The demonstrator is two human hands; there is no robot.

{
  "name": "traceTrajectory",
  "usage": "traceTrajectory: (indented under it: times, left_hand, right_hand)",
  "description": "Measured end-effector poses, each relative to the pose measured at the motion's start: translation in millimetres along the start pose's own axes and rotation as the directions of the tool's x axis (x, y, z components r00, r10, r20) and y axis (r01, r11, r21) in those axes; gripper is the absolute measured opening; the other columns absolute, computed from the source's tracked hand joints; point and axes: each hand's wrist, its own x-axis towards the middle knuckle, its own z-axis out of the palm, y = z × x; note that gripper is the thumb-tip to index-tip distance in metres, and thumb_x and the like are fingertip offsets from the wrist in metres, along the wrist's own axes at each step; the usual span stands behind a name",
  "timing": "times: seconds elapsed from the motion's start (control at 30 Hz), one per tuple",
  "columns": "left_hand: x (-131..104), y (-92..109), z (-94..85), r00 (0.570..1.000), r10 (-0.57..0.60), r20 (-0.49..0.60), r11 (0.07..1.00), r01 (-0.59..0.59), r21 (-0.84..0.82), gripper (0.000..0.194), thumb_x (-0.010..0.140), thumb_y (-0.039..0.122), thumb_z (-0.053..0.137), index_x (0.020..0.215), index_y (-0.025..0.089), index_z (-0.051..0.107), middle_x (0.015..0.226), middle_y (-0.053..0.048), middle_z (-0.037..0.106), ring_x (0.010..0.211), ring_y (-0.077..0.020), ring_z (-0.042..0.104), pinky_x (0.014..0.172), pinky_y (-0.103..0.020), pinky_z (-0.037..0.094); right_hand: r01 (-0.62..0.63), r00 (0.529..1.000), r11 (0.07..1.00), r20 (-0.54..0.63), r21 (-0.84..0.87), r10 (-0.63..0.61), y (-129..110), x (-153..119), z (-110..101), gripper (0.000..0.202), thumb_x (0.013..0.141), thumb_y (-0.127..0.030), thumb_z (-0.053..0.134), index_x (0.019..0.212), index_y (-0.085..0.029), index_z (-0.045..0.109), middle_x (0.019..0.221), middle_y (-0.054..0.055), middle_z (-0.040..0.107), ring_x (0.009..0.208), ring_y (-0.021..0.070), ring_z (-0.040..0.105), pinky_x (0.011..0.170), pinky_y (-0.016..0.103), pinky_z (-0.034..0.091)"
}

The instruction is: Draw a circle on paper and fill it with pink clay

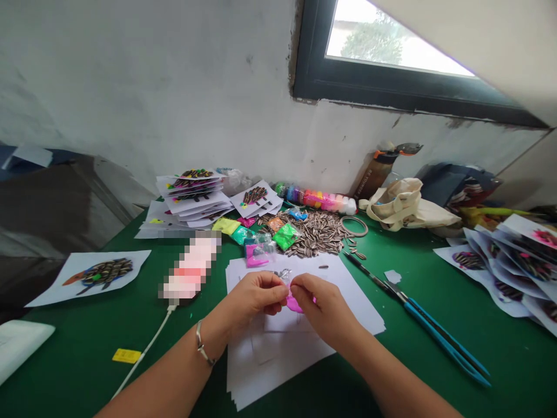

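Close together over a stack of white paper [248,383], both my hands have their fingertips pinched. My left hand [259,293], with a bracelet at the wrist, is closed at the upper edge of a small clear bag of pink modelling clay [296,304]. From the other side my right hand [326,305] pinches the same bag and partly covers it. Just how the fingertips grip the plastic is hidden. Behind the hands sits another packet of pink clay [255,255]. A single sunflower seed [323,266] lies on the paper.
Sunflower seeds [315,232] are heaped behind the paper, with a green clay packet [286,235] and a tape ring [354,226]. A blue-handled tool [444,339] lies right. Seed-covered pictures [505,261] flank both sides. A blurred phone-like object [191,267] has a white cable [145,351].
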Motion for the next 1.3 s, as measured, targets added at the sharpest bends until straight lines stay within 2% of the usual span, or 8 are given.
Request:
traceTrajectory:
  times: [0.2, 0.37, 0.43, 0.7, 0.9, 1.03, 1.17, 1.3]
  left_hand:
    - [-1.0, 2.3, 0.7, 0.999, -0.045, -0.029, 0.998, 0.044, -0.052, 0.021, 0.066, 0.029, 0.078, 0.074, 0.015, 0.066, 0.065, -0.001, 0.065, 0.061, -0.0115, 0.058, 0.063, -0.025, 0.043]
    - [-0.1, 2.0, -0.8, 0.998, -0.037, -0.056, 0.993, 0.031, -0.111, 0.024, 0.063, 0.026, 0.081, 0.077, 0.015, 0.065, 0.068, -0.001, 0.068, 0.064, -0.0122, 0.061, 0.067, -0.026, 0.046]
    - [0.4, 1.5, -2.6, 0.998, -0.024, -0.063, 0.992, 0.016, -0.128, 0.025, 0.063, 0.026, 0.081, 0.078, 0.015, 0.065, 0.071, -0.003, 0.069, 0.065, -0.0128, 0.062, 0.068, -0.027, 0.047]
    - [3.8, -4.3, -9.1, 0.997, 0.013, -0.082, 0.992, -0.023, -0.124, 0.026, 0.069, 0.033, 0.079, 0.079, 0.014, 0.063, 0.074, -0.004, 0.070, 0.064, -0.0124, 0.063, 0.066, -0.026, 0.049]
    - [7.1, -6.0, -9.7, 0.995, 0.035, -0.092, 0.993, -0.046, -0.111, 0.027, 0.071, 0.034, 0.078, 0.074, 0.013, 0.061, 0.070, -0.004, 0.069, 0.060, -0.0104, 0.060, 0.059, -0.021, 0.046]
    - [7.7, -7.6, -10.3, 0.994, 0.022, -0.103, 0.990, -0.036, -0.133, 0.024, 0.070, 0.030, 0.079, 0.077, 0.014, 0.062, 0.071, -0.004, 0.070, 0.062, -0.0116, 0.062, 0.061, -0.023, 0.048]
    - [9.3, -9.4, -11.2, 0.994, 0.031, -0.106, 0.988, -0.047, -0.150, 0.021, 0.068, 0.025, 0.079, 0.079, 0.014, 0.064, 0.072, -0.004, 0.070, 0.064, -0.0120, 0.064, 0.064, -0.023, 0.049]
    - [11.9, -11.4, -12.0, 0.990, 0.035, -0.137, 0.986, -0.056, -0.159, 0.024, 0.066, 0.027, 0.080, 0.079, 0.014, 0.064, 0.073, -0.004, 0.071, 0.064, -0.0115, 0.064, 0.063, -0.022, 0.048]
  right_hand:
    - [-0.024, 0.998, 0.999, -0.053, 0.021, 0.025, 3.9, 0.9, 0.8, 0.015, 0.085, -0.013, 0.049, 0.078, -0.022, 0.059, 0.067, -0.003, 0.061, 0.058, 0.0113, 0.053, 0.054, 0.021, 0.041]
    - [-0.010, 0.996, 0.999, -0.089, 0.045, 0.014, 12.4, 1.1, 1.0, 0.021, 0.085, -0.015, 0.049, 0.093, -0.022, 0.067, 0.087, 0.002, 0.072, 0.077, 0.0163, 0.065, 0.069, 0.027, 0.049]
    - [-0.033, 0.998, 0.997, -0.055, 0.064, 0.037, 15.3, 1.0, 0.8, 0.022, 0.086, -0.016, 0.049, 0.094, -0.023, 0.068, 0.085, 0.002, 0.072, 0.077, 0.0167, 0.066, 0.069, 0.027, 0.050]
    - [-0.230, 0.973, 0.961, 0.010, 0.154, 0.231, 12.4, 2.7, -6.8, 0.011, 0.086, -0.023, 0.053, 0.081, -0.022, 0.063, 0.065, -0.003, 0.065, 0.060, 0.0124, 0.063, 0.059, 0.022, 0.045]
    - [-0.162, 0.985, 0.987, -0.067, -0.016, 0.161, 13.1, 4.7, -9.9, 0.026, 0.083, -0.032, 0.061, 0.061, -0.020, 0.055, 0.054, -0.005, 0.053, 0.053, 0.0108, 0.048, 0.052, 0.023, 0.035]
    - [-0.140, 0.990, 0.988, -0.023, 0.060, 0.142, 17.9, 4.6, -9.3, 0.014, 0.087, -0.027, 0.054, 0.080, -0.022, 0.065, 0.069, -0.002, 0.064, 0.064, 0.0132, 0.058, 0.061, 0.025, 0.043]
    - [-0.146, 0.988, 0.976, -0.029, 0.161, 0.152, 24.1, 3.3, -6.1, 0.023, 0.091, -0.025, 0.045, 0.106, -0.023, 0.062, 0.091, 0.003, 0.071, 0.082, 0.0166, 0.066, 0.076, 0.031, 0.049]
    - [-0.171, 0.983, 0.968, -0.038, 0.182, 0.181, 23.9, 4.1, -5.2, 0.020, 0.092, -0.027, 0.045, 0.104, -0.022, 0.060, 0.090, 0.003, 0.071, 0.079, 0.0161, 0.067, 0.073, 0.030, 0.049]
